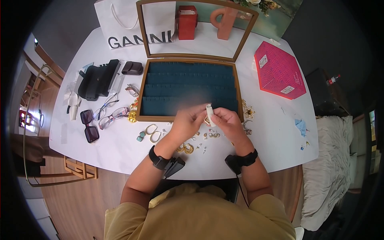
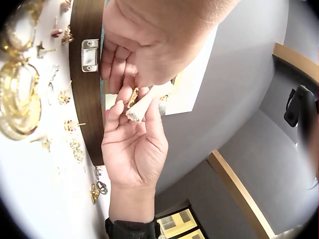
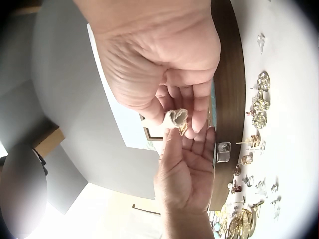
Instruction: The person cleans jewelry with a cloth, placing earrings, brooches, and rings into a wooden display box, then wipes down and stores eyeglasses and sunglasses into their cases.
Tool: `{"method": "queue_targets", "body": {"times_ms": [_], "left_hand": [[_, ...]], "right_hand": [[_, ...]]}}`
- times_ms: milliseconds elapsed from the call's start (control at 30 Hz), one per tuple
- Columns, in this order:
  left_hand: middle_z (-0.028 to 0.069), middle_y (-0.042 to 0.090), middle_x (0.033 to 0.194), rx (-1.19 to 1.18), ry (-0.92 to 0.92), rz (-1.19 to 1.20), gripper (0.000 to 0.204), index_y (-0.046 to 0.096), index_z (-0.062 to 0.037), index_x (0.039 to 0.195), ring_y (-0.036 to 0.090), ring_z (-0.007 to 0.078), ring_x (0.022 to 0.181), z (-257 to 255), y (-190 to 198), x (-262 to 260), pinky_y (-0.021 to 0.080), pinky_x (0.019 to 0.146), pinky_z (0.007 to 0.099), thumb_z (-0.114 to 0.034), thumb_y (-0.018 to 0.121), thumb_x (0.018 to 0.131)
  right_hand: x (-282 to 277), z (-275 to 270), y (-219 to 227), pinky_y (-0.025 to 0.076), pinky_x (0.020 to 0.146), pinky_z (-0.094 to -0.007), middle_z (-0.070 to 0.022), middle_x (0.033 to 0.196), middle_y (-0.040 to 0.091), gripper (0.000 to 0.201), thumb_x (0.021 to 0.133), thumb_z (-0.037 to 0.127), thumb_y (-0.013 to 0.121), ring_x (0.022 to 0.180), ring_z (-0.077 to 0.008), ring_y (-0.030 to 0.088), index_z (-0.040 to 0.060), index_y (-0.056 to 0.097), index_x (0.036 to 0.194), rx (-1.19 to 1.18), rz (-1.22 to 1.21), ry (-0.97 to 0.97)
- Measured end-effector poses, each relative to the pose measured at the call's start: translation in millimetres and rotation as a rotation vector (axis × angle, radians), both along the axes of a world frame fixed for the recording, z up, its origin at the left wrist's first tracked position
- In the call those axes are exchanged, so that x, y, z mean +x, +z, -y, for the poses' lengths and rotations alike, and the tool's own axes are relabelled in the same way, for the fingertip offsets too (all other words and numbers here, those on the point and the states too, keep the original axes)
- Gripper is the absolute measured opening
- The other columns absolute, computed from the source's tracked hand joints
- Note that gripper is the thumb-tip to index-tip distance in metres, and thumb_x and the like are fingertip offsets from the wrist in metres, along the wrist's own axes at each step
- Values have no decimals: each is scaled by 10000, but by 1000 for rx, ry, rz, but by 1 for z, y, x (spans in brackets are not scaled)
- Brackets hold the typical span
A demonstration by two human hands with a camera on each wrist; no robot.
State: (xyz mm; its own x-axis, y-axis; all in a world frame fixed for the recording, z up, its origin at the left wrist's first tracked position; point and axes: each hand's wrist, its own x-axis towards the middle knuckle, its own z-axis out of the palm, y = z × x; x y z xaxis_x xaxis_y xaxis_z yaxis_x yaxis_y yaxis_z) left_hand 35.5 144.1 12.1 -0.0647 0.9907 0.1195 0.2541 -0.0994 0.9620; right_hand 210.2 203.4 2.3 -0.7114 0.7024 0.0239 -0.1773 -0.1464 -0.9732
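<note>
Both hands meet over the front edge of a wooden display case. My right hand pinches a rolled whitish cloth between thumb and fingers. Beside the cloth, a small gold jewelry piece sits at the fingertips of my left hand, which pinches it; the fingers partly cover it. Inside the case lies dark teal lining in rows, and its glass lid stands upright.
Earrings and bracelets lie before the case. To the left are sunglasses, eyeglasses and a black case. A pink box stands right; a white bag and red box stand behind.
</note>
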Motion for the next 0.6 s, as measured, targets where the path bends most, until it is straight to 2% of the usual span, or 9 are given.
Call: {"method": "queue_targets", "body": {"times_ms": [100,300,600], "left_hand": [[73,709,887,-56,-30,45,245,659,-27,1165,623,70,775,2,3,1,506,689,228,-55,585,932],[103,677,884,104,-42,15,228,673,-29,1119,642,125,752,2,3,1,508,672,247,-26,596,904],[105,657,886,82,-37,2,245,673,-20,1122,639,137,737,2,2,0,513,683,246,-17,602,887]], "right_hand": [[1,1,5,476,801,-227,-40,953,639,230,979,173,556,864,-77,591,-30,608,1072,12,32,2],[1,2,8,480,795,-231,-29,965,630,240,991,198,535,869,-74,584,-13,610,1076,69,66,-2],[2,3,9,483,804,-241,-10,955,591,217,996,204,525,878,-55,542,2,584,1046,62,38,19]]}}
